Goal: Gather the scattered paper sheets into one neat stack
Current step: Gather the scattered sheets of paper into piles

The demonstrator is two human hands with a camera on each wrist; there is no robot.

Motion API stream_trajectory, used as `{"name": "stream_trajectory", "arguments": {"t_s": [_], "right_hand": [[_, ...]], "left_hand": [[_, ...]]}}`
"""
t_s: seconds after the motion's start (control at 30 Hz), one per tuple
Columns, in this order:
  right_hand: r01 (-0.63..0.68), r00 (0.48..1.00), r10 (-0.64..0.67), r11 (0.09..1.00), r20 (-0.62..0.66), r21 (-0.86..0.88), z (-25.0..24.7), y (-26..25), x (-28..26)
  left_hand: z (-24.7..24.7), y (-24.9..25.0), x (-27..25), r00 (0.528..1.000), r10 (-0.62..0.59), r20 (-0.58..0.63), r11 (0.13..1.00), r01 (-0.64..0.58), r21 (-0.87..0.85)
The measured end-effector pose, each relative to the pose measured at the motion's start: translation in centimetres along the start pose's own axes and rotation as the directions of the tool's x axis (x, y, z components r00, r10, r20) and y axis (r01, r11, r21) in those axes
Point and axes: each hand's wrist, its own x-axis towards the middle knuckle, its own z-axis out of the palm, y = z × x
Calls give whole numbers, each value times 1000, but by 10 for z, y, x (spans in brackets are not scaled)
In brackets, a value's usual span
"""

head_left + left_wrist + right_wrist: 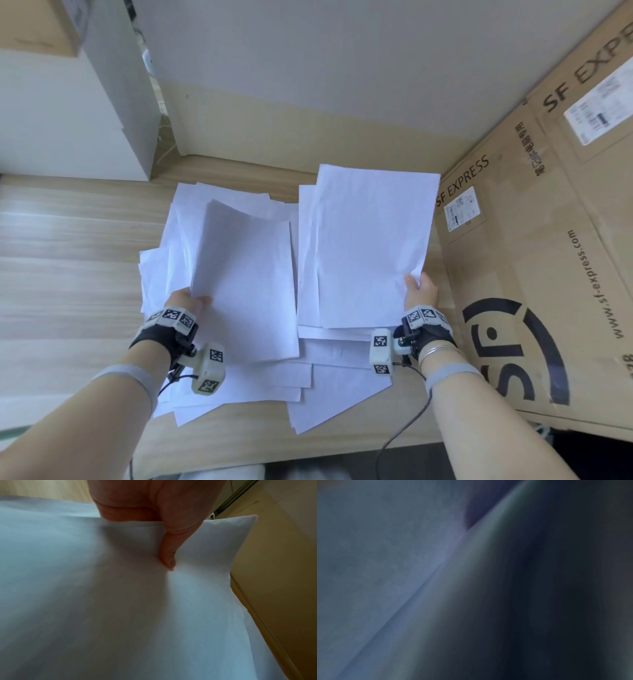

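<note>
White paper sheets lie spread over the wooden desk (68,274). My left hand (186,303) pinches the near left edge of a thin bundle of sheets (246,281) lifted off the pile; the left wrist view shows the thumb (169,553) pressed on top of that bundle (120,601). My right hand (419,289) grips the near right corner of a second set of sheets (366,246), raised beside the first. More loose sheets (325,387) lie scattered flat underneath, fanned toward the desk's front edge. The right wrist view is dark and blurred, showing only paper close up.
A large SF Express cardboard box (534,274) stands along the right side, close to my right hand. A white cabinet (68,113) sits at the back left beside the grey wall. Bare desk extends to the left of the papers.
</note>
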Motion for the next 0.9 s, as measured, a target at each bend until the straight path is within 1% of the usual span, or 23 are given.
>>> {"name": "stream_trajectory", "arguments": {"t_s": [0.1,0.17,0.23,0.37,0.47,0.57,0.6,0.67,0.73,0.8,0.83,0.9], "right_hand": [[58,998,-57,997,-18,50,1,-9,3],[60,998,-59,994,-11,87,5,-16,6],[44,998,-47,995,31,92,11,-17,10],[28,990,-33,999,134,41,20,-4,7],[8,977,-3,1000,213,-24,31,10,-4],[-22,956,34,999,292,-46,48,16,-18],[-28,944,44,998,327,-54,54,14,-23],[14,908,34,993,417,-114,66,9,-31],[84,856,63,962,513,-259,79,4,-37],[156,814,111,904,571,-398,90,0,-46],[173,797,123,891,591,-419,96,-4,-51],[188,768,118,898,630,-398,107,-10,-64]], "left_hand": [[2,2,0,1000,-1,9,1000,1,-12],[4,2,2,1000,0,17,1000,0,-9],[3,3,1,1000,-4,20,1000,4,3],[2,5,0,1000,-10,10,1000,10,5],[2,5,-2,1000,-1,13,1000,1,11],[2,6,-2,1000,-8,18,1000,8,-2],[2,6,-2,1000,-7,23,1000,7,-13],[3,7,-4,999,-10,42,999,12,-46],[3,10,-6,998,2,61,998,1,-57],[3,14,-7,996,0,84,999,3,-36],[3,15,-7,995,-11,99,999,15,-34],[5,15,-6,991,-5,130,1000,9,-28]]}}
